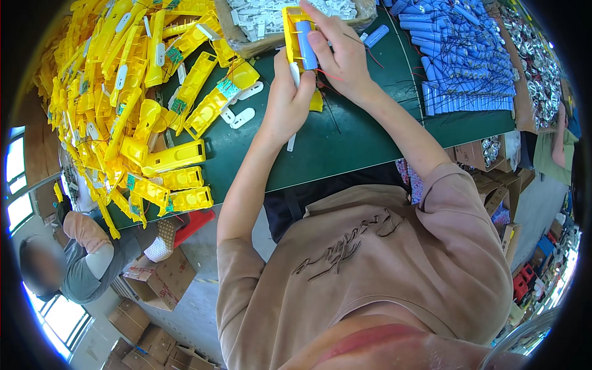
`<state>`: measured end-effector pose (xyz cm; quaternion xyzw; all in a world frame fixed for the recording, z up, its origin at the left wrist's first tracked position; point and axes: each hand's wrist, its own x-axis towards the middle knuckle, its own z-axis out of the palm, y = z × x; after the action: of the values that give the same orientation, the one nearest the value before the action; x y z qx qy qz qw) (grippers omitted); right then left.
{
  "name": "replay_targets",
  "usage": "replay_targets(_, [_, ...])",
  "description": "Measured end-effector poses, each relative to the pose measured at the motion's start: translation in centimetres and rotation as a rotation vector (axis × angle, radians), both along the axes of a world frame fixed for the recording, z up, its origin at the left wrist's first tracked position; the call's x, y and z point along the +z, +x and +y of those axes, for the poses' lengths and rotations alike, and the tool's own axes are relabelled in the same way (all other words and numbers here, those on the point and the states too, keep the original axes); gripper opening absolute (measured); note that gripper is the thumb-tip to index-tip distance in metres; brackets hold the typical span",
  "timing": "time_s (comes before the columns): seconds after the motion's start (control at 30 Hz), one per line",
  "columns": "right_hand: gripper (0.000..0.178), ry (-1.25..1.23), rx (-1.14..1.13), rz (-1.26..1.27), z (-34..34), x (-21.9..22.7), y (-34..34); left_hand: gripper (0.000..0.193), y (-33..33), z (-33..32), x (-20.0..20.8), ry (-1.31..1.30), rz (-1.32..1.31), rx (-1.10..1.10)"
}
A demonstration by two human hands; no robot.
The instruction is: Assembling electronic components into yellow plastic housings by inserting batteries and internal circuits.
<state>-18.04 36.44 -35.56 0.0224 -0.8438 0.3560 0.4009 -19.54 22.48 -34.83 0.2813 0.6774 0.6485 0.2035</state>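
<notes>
Over the green table I hold a yellow plastic housing [290, 20] tilted upright, with a blue cylindrical battery [306, 46] in its hollow. My left hand [288, 98] is closed round the housing's lower end, beside a small white plastic piece [295, 74]. My right hand [343, 58] grips from the right, its thumb against the battery and its fingers bent over the housing's upper edge. Thin red and black wires trail from under the hands. A further yellow part [316, 102] shows just below them, partly covered.
A big heap of yellow housings [132, 74], some with green circuit boards, covers the left. A carton [259, 48] of white plastic pieces stands at the back. Wired blue batteries [456, 61] are stacked right, beside a box of shiny metal parts [530, 61]. Another person [92, 259] sits at far left.
</notes>
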Motion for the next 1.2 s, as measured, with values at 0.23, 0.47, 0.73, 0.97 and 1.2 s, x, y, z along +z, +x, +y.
replay_targets(0.23, [0.040,0.240,-0.128,-0.069,-0.8,1.2,0.1,0.039,0.2,-0.1,0.8,-0.024,0.045,0.060])
replay_targets(0.47, [0.047,0.388,-0.025,-0.175,-1.2,2.6,-1.4,0.035,-0.9,-0.5,0.1,0.203,-0.234,0.012])
replay_targets(0.73, [0.044,0.191,0.054,0.070,6.0,4.8,-0.4,0.024,-1.5,-1.2,1.5,0.353,-0.225,0.278])
replay_targets(0.97, [0.014,0.762,-0.084,-0.330,9.1,4.2,-9.2,0.024,-1.4,-0.8,1.5,0.354,-0.264,0.283])
replay_targets(1.2, [0.010,0.602,0.126,-0.092,6.3,6.5,-6.4,0.030,-0.9,-1.0,1.5,0.288,-0.199,0.248])
